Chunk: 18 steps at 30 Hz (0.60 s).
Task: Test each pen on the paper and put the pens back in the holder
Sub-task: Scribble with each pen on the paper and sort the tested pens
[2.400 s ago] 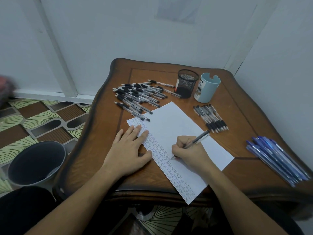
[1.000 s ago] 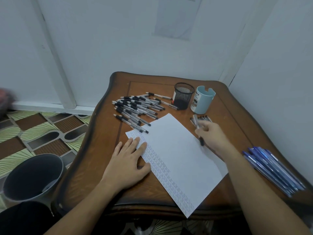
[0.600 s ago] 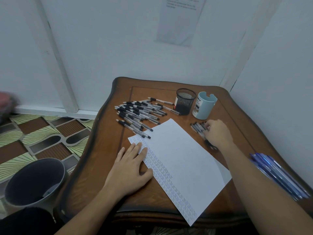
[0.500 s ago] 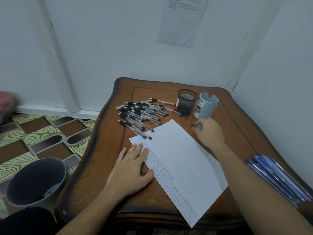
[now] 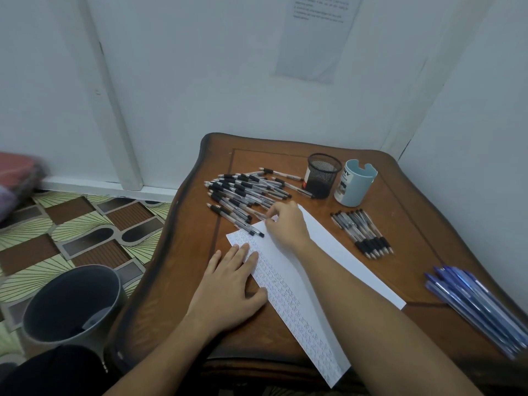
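Observation:
A white paper (image 5: 288, 287) with rows of small ink marks along its left edge lies on the wooden table (image 5: 405, 201). My left hand (image 5: 228, 287) presses flat on the paper's left edge. My right hand (image 5: 285, 224) is at the near edge of a loose pile of black-grip pens (image 5: 243, 192), its thumb and fingertips pinching one pen there. A neat row of black-grip pens (image 5: 361, 232) lies right of the paper. A black mesh holder (image 5: 323, 178) and a light blue holder (image 5: 355, 182) stand at the back; no pens show above their rims.
Several blue pens (image 5: 471, 301) lie at the table's right edge. A dark bin (image 5: 71, 304) stands on the patterned floor left of the table. White walls close in behind and to the right.
My right hand stopped writing, carried its pen to the row on the right and left it there. It then crossed over the paper to the pile on the left. My left hand stayed put.

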Available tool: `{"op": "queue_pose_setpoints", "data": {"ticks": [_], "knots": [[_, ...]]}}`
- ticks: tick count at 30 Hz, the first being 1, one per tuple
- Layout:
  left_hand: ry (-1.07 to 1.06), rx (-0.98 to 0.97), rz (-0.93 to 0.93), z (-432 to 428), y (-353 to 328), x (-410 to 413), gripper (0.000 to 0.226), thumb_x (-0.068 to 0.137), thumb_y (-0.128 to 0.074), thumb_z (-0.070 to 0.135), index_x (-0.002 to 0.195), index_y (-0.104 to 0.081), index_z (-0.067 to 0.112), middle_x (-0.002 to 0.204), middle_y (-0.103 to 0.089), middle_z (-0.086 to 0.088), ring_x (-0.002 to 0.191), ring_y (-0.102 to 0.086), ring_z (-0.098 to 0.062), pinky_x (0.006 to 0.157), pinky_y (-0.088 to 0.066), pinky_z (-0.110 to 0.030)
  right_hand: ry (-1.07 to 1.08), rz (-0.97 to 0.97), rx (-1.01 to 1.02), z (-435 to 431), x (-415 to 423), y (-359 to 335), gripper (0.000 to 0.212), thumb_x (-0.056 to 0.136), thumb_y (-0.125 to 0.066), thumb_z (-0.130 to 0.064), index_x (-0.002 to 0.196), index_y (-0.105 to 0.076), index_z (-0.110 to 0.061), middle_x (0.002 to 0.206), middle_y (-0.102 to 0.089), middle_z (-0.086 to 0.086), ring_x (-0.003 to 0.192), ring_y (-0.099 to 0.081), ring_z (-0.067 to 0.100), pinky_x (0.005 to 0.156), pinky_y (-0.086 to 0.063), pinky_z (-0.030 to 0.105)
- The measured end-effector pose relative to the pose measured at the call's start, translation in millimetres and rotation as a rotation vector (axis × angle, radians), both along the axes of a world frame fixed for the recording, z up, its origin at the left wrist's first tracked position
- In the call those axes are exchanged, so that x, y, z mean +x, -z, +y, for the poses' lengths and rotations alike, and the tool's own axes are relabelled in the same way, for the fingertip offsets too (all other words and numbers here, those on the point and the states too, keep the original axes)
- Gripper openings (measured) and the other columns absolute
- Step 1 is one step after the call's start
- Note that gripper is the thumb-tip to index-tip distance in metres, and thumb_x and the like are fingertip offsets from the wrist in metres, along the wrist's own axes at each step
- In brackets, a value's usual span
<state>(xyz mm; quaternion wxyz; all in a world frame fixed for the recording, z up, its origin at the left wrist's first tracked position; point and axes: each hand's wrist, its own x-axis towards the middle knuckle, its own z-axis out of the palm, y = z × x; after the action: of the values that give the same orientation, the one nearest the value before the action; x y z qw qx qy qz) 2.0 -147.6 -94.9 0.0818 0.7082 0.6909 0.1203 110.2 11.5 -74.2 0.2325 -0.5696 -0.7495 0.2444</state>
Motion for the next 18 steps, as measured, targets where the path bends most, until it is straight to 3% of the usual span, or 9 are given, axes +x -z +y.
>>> {"op": "queue_pose_setpoints", "data": {"ticks": [3, 5, 8, 10, 12, 13, 15, 18], "knots": [[-0.001, 0.002, 0.004, 0, 1, 0, 0.089, 0.072, -0.004, 0.068, 0.153, -0.013, 0.033, 0.162, -0.002, 0.008, 0.147, 0.005, -0.008, 0.116, 0.012, -0.033, 0.042, 0.279, -0.085, 4, 17, -13, 0.003, 0.092, -0.065, -0.014, 0.09, -0.065, -0.017, 0.11, -0.056, 0.001, 0.094, -0.052, 0.01, 0.081, -0.044, 0.027], [0.001, -0.001, -0.002, 1, 1, 0, 0.089, 0.072, -0.004, 0.069, 0.153, -0.014, 0.033, 0.162, -0.002, 0.008, 0.147, 0.004, -0.008, 0.116, 0.012, -0.034, 0.142, 0.599, -0.227, 2, 31, -30, 0.003, 0.094, -0.063, -0.014, 0.094, -0.064, -0.017, 0.099, -0.059, -0.002, 0.093, -0.053, 0.012, 0.076, -0.044, 0.027], [0.0, -0.002, 0.005, 2, 1, 0, 0.089, 0.072, -0.004, 0.069, 0.153, -0.014, 0.033, 0.161, -0.003, 0.008, 0.147, 0.004, -0.008, 0.115, 0.014, -0.033, 0.217, 1.078, -0.391, -4, 56, -50, 0.007, 0.101, -0.054, -0.018, 0.096, -0.057, -0.023, 0.095, -0.066, 0.001, 0.096, -0.06, 0.021, 0.082, -0.045, 0.037], [0.0, -0.002, 0.0, 2, 0, 0, 0.09, 0.071, -0.004, 0.069, 0.153, -0.015, 0.033, 0.161, -0.003, 0.008, 0.147, 0.004, -0.008, 0.114, 0.015, -0.032, 0.187, 1.255, -0.375, -10, 69, -53, 0.009, 0.105, -0.044, -0.024, 0.107, -0.053, -0.026, 0.084, -0.07, 0.003, 0.079, -0.068, 0.022, 0.078, -0.052, 0.04], [0.0, -0.008, 0.007, 1, 0, 1, 0.091, 0.07, -0.003, 0.069, 0.153, -0.014, 0.033, 0.161, -0.002, 0.009, 0.147, 0.005, -0.008, 0.114, 0.015, -0.032, 0.179, 1.265, -0.339, -19, 78, -53, 0.018, 0.107, -0.039, -0.026, 0.119, -0.049, -0.035, 0.068, -0.061, 0.001, 0.054, -0.057, 0.015, 0.057, -0.053, 0.032], [-0.001, -0.011, 0.008, 1, -1, 2, 0.091, 0.07, -0.003, 0.07, 0.153, -0.014, 0.034, 0.161, -0.002, 0.009, 0.147, 0.005, -0.007, 0.114, 0.015, -0.032, 0.181, 1.214, -0.329, -25, 82, -52, 0.02, 0.107, -0.038, -0.027, 0.121, -0.048, -0.038, 0.064, -0.055, 0.0, 0.047, -0.046, 0.011, 0.047, -0.045, 0.026], [-0.002, -0.01, 0.009, 1, -1, 2, 0.09, 0.07, -0.003, 0.07, 0.153, -0.014, 0.034, 0.161, -0.001, 0.009, 0.147, 0.005, -0.007, 0.115, 0.014, -0.032, 0.16, 1.07, -0.323, -36, 86, -52, 0.012, 0.105, -0.043, -0.029, 0.113, -0.049, -0.035, 0.062, -0.046, -0.001, 0.045, -0.032, 0.009, 0.042, -0.028, 0.021], [-0.004, -0.013, 0.022, 1, 0, 2, 0.09, 0.07, -0.002, 0.07, 0.152, -0.013, 0.035, 0.161, 0.0, 0.01, 0.147, 0.006, -0.007, 0.115, 0.013, -0.033, 0.132, 0.965, -0.324, -49, 93, -46, 0.009, 0.099, -0.056, -0.03, 0.101, -0.048, -0.025, 0.058, -0.042, -0.002, 0.045, -0.027, 0.01, 0.042, -0.025, 0.02]]}}
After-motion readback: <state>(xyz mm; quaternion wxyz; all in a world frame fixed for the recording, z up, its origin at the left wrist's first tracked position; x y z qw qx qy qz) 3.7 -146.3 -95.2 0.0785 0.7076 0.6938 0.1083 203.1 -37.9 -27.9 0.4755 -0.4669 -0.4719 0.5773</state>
